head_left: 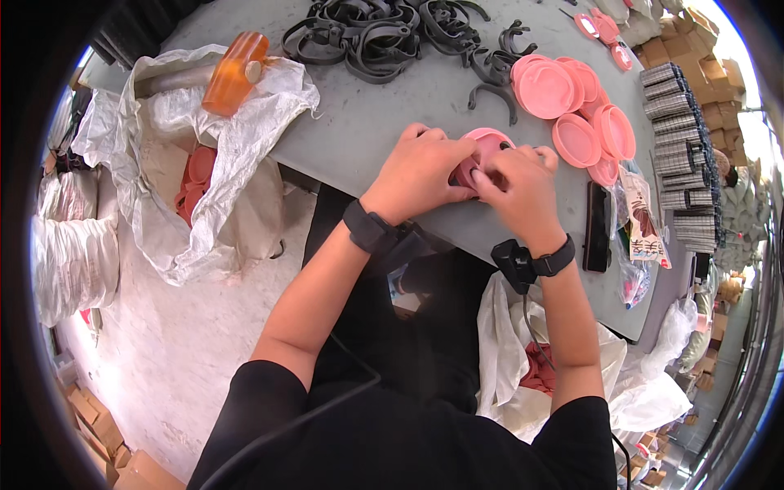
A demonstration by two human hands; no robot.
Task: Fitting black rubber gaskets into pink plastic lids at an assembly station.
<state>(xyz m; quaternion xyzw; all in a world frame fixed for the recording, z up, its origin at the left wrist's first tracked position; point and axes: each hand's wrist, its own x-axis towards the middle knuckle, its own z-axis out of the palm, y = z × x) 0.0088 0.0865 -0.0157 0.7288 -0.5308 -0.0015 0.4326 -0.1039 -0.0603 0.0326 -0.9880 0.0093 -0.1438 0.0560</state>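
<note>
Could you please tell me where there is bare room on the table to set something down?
The grey table has bare room left of the left hand, between the white sack and the black straps; a narrower patch lies between the right hand and the black case. The far side is crowded with straps and pink dishes, the right edge with packages.

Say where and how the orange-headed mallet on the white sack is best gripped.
Probably by the pale handle, from above: it is slimmer than the orange head, extends leftward from it, and its upper side lies exposed over the white sack.
</note>
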